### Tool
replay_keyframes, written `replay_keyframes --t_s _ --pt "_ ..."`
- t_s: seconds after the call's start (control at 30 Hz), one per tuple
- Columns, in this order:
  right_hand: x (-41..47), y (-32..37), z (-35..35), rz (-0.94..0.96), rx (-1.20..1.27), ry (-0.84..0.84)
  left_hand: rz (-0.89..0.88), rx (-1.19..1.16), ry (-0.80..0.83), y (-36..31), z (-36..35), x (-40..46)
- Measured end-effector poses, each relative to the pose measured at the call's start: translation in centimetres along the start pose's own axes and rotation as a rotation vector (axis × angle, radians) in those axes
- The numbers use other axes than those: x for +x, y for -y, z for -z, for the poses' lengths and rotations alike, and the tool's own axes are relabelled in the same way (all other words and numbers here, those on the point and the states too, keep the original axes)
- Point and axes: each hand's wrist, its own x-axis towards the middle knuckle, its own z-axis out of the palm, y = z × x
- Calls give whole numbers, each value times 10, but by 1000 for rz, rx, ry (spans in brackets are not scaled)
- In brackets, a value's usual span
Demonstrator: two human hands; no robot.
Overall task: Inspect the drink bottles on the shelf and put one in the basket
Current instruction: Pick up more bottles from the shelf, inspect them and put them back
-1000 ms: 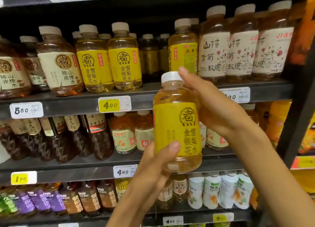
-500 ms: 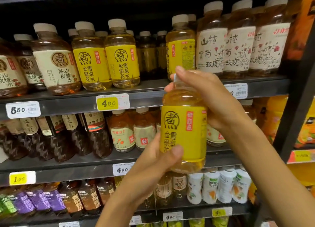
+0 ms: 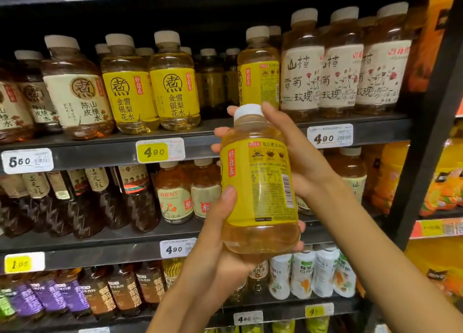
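Note:
I hold a yellow-labelled drink bottle (image 3: 260, 182) with a white cap upright in front of the shelves. Its back label with the barcode faces me. My left hand (image 3: 220, 235) cups the bottom, thumb pressed on the label's left edge. My right hand (image 3: 298, 155) grips the neck and upper body from behind, fingers curled past the cap. More bottles of the same kind (image 3: 152, 87) stand on the upper shelf. No basket is in view.
Dark metal shelves (image 3: 100, 152) carry rows of bottles with price tags (image 3: 160, 151) on the edges. White-labelled bottles (image 3: 340, 67) stand upper right, dark bottles (image 3: 75, 202) mid left. A dark upright post (image 3: 426, 142) borders orange packs on the right.
The bottle has been turned about its axis, so the front logo has swung out of sight to the left and the barcode side now faces me. Both hands keep hold of it.

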Motion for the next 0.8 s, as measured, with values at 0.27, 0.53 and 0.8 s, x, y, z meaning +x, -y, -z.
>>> replay_keyframes --t_s 0.27,0.53,0.8 --pt "5 3 -3 64 -326 -171 13 396 -210 -11 6 -6" --pt "7 2 -1 -87 -205 -87 103 -22 -171 -17 -1 -10" --pt "17 -8 -7 -112 68 -223 48 -298 -111 -34 -45 -6"
